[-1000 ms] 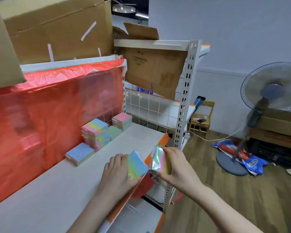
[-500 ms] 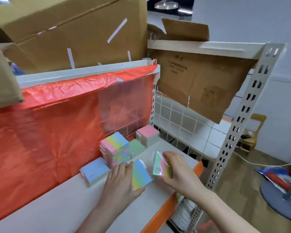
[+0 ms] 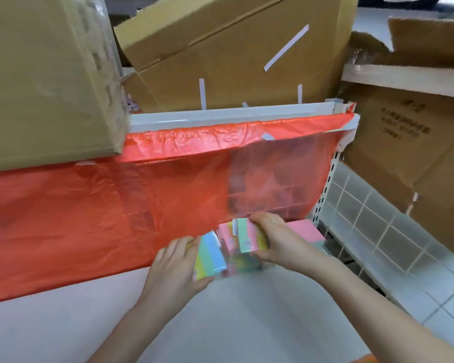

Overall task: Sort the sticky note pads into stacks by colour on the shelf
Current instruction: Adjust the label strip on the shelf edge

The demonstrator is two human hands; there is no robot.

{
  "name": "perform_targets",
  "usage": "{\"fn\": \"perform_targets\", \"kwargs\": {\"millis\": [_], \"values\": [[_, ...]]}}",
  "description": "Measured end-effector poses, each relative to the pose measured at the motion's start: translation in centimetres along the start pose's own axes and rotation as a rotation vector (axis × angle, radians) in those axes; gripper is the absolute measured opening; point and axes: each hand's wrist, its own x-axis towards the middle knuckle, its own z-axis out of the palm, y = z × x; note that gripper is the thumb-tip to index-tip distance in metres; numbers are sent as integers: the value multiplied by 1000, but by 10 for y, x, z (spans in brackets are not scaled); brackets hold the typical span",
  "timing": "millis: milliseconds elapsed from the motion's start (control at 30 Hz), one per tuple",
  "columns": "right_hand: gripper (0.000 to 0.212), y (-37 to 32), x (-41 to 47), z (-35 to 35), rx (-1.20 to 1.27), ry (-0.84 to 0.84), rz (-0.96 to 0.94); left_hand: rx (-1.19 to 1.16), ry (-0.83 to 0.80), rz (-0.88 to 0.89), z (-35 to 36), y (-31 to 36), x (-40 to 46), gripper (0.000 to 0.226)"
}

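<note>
Left hand grips striped pad; right hand grips glossy, seemingly wrapped pad.

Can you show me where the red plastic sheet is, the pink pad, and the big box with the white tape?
red plastic sheet (image 3: 102, 213): head view, middle of its wrinkled front.
pink pad (image 3: 303, 230): head view, its bare top face.
big box (image 3: 233, 56): head view, its brown front, left of the slanted tape.

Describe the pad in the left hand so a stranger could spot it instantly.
Find the red plastic sheet hanging across the back of the white shelf; two hands meet at its lower edge. The left hand grips a rainbow-striped pad with a wide light-blue band. Unlike the right hand's pad, mostly green and pink, it sits lower and left.
</note>
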Motion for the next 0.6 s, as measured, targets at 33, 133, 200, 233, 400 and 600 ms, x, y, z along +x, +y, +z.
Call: {"fn": "perform_targets", "kwargs": {"millis": [33,133,200,233,400,600], "values": [[73,2,10,0,-11,-29,-16,10,-21,-28,-1,-3,0,81],[75,5,36,-2,-31,-135,-47,53,-73,-98,-4,-9,-1,80],[76,6,49,-1,-41,-196,-62,64,-104,-138,-7,-11,-2,77],[75,5,53,-1,-45,-219,-69,66,-114,-158,-8,-11,-3,76],[73,7,61,4,-40,-280,-102,61,-121,-236,-10,-12,-8,76],[77,14,62,11,-29,-278,-123,41,-126,-256,-11,-5,-1,77]]}}
